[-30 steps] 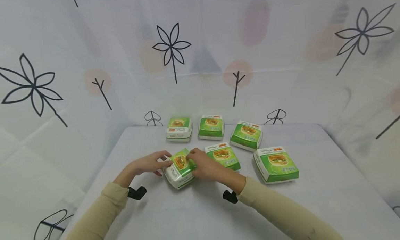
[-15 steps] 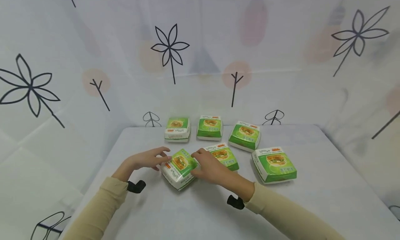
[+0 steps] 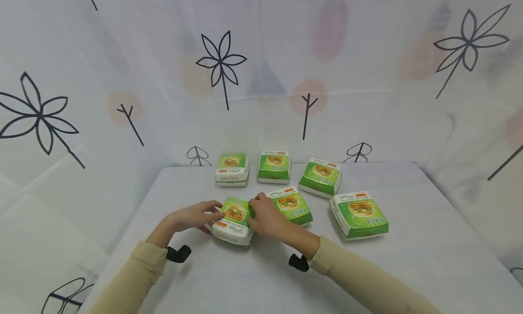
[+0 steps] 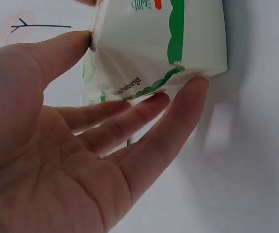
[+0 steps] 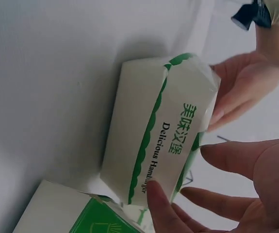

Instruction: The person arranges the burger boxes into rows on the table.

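Observation:
A green-and-white hamburger box (image 3: 233, 230) stands on the table between the two hands. My left hand (image 3: 191, 217) holds its left side. In the left wrist view, the thumb is at the top edge of the hamburger box (image 4: 134, 53) and the fingertips (image 4: 192, 92) lie against its side. From the right, my right hand (image 3: 267, 217) grips the box by its right side. The right wrist view shows thumb and fingers on the printed side of the hamburger box (image 5: 154, 131), with the left hand (image 5: 248, 82) beyond it. The far side of the box is hidden.
Close behind the right hand lies another hamburger box (image 3: 291, 204). Three more stand along the back: a left box (image 3: 232, 169), a middle box (image 3: 274, 167) and a right box (image 3: 321, 176). A further box (image 3: 360, 215) sits at the right on the white-covered table (image 3: 253, 286).
The held box has turned counterclockwise, so its white printed edge now faces nearer the front. My right hand drew slightly off to the right, then came back against the box.

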`<state>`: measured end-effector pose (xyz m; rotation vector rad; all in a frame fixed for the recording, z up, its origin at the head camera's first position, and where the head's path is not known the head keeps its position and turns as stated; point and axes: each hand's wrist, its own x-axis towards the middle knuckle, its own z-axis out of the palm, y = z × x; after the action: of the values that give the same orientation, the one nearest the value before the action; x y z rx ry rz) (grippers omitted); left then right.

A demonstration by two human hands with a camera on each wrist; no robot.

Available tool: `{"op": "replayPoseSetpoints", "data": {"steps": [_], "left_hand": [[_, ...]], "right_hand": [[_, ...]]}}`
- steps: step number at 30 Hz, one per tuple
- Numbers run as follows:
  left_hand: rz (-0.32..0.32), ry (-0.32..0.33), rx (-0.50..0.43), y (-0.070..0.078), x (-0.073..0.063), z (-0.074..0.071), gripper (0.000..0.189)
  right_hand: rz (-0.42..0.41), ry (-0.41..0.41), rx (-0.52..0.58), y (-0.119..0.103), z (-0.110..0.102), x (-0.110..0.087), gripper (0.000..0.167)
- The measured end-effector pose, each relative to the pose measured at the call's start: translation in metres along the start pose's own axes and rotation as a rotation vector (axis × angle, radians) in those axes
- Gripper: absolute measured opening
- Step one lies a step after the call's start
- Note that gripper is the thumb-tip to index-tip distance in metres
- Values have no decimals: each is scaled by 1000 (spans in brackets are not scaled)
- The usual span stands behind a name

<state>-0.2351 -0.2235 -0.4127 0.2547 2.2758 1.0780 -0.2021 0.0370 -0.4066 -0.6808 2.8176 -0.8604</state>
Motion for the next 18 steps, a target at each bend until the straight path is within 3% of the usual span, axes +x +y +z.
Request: {"op": "replayPoseSetpoints", "data": {"steps": [5, 10, 14, 18], "left_hand": [[-3, 12, -57, 1, -8, 7, 66], [-8, 27, -62, 5, -10, 2, 69], [0, 31, -66, 0, -7, -2, 70], [10, 15, -69, -6, -5, 0, 69]], "right_hand": [[2, 4, -14, 0, -4, 6, 40], [20, -4, 8, -2, -9, -1, 49], [50, -59, 12, -6, -13, -12, 54], [70, -142, 49, -10, -14, -18, 44]]}}
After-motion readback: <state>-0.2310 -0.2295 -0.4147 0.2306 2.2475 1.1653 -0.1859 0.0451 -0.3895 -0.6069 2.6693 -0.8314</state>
